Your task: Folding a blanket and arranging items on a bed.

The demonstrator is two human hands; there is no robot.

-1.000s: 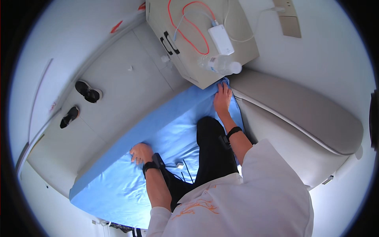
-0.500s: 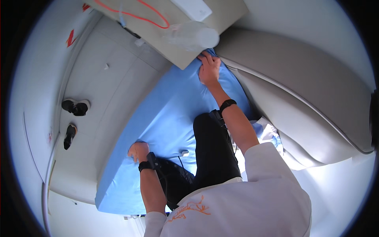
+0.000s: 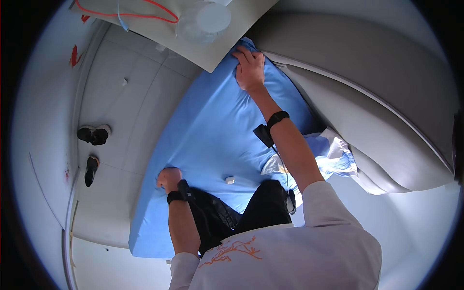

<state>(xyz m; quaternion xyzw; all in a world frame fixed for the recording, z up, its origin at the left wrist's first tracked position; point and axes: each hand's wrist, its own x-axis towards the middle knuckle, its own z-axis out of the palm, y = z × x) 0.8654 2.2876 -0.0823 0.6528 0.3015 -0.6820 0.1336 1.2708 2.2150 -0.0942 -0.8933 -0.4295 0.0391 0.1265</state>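
Observation:
A blue fitted sheet [image 3: 203, 130] covers a mattress in front of me, with shallow wrinkles running across it. Toward its far corner, my right hand [image 3: 250, 71] is closed on the sheet, with fingers bent over the fabric. My left hand [image 3: 169, 179] is curled and pressed on the sheet near the left edge; its fingertips are partly hidden. A small white block [image 3: 230, 180] lies on the sheet between my knees. Black bands with small devices circle both wrists.
A grey padded headboard or sofa back [image 3: 367, 72] borders the right side. Beyond the corner stands a table [image 3: 212, 60] with a clear bottle [image 3: 191, 26] and a red cord [image 3: 140, 15]. Dark shoes [image 3: 99, 134] sit on the left floor. A crumpled white-blue package [image 3: 333, 152] is beside my right arm.
My right knee has come down and back toward me, showing more sheet and the package. The view has shifted slightly; both hands remain at about the same places on the sheet.

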